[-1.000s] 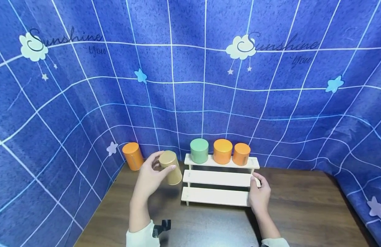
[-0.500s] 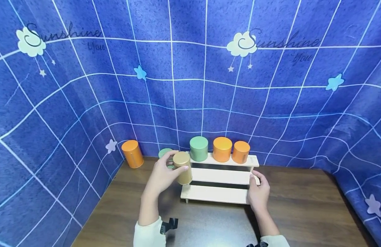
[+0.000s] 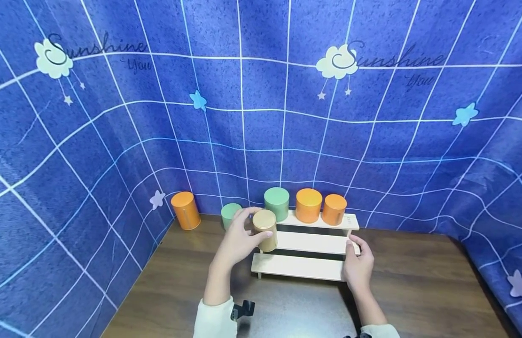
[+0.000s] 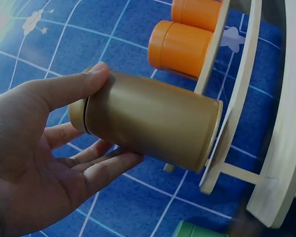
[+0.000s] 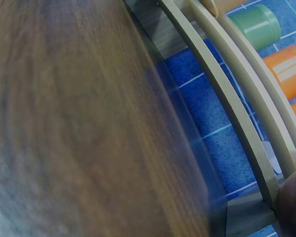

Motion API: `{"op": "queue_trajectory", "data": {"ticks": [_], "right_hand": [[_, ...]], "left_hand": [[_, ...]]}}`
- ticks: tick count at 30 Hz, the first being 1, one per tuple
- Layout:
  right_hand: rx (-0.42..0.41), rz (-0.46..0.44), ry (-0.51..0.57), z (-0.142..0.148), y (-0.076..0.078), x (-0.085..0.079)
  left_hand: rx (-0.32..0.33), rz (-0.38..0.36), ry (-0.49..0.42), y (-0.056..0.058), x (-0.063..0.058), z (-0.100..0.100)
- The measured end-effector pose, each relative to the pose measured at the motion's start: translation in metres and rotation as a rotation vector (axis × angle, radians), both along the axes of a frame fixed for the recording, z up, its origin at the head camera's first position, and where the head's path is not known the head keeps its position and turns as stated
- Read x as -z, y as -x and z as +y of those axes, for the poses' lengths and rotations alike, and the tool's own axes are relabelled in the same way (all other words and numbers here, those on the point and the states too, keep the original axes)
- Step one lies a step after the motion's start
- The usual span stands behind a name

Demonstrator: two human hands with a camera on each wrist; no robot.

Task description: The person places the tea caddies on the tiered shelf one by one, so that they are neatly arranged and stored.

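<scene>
My left hand (image 3: 242, 238) holds a gold canister (image 3: 266, 231) between thumb and fingers, upright at the left end of the middle tier of a pale wooden three-tier rack (image 3: 303, 266). In the left wrist view the canister's base (image 4: 213, 136) is close to a tier's edge; whether it touches the board I cannot tell. With thumb and fingers, my right hand (image 3: 359, 265) grips the rack's right end. On the top tier stand a green canister (image 3: 276, 204), a wide orange canister (image 3: 308, 206) and a smaller orange canister (image 3: 334, 210).
A tall orange canister (image 3: 186, 211) stands on the wooden table (image 3: 180, 291) at the back left. Partly behind my left hand is a smaller green canister (image 3: 229, 215). A blue gridded curtain (image 3: 261, 131) hangs behind and along the left side.
My left hand has carried the gold canister rightward from beside the rack to its middle tier's left end, bringing the small green canister into view. The right hand keeps its grip on the rack.
</scene>
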State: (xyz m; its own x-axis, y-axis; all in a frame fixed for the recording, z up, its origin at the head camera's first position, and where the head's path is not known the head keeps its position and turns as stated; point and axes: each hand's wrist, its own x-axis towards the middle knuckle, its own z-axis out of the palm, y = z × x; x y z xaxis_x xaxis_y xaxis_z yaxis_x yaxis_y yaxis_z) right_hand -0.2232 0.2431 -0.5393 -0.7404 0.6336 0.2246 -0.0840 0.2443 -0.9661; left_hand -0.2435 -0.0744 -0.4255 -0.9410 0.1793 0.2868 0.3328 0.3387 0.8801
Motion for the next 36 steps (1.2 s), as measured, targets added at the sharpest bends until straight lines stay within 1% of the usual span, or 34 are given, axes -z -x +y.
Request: {"op": "queue_trajectory", "data": {"ticks": [4,8,13,17,22,27,31,36], "right_hand": [[-0.004,-0.002,0.000,0.001,0.000,0.000],[-0.010,-0.006,-0.004,0.003,-0.002,0.001],[-0.013,-0.006,-0.011,0.003,-0.003,0.000],[-0.017,-0.005,-0.003,0.002,-0.002,0.001],[-0.015,0.004,-0.003,0.000,-0.001,0.001],[0.001,0.003,-0.014,-0.001,0.000,0.001],[-0.003,-0.012,-0.014,-0.001,-0.001,0.001],[-0.007,-0.019,-0.004,0.000,-0.002,-0.001]], "left_hand": [[0.024,-0.002,-0.011,0.001,0.003,0.006],[0.029,0.000,-0.017,0.001,0.007,0.011],[0.014,0.017,0.011,0.001,0.012,0.013],[0.011,0.019,0.020,0.003,0.011,0.014],[-0.002,0.005,0.006,0.005,0.009,0.013],[-0.031,0.028,0.023,0.008,0.012,0.014],[-0.048,0.045,0.038,0.007,0.015,0.015],[-0.055,0.050,0.050,0.009,0.015,0.016]]}}
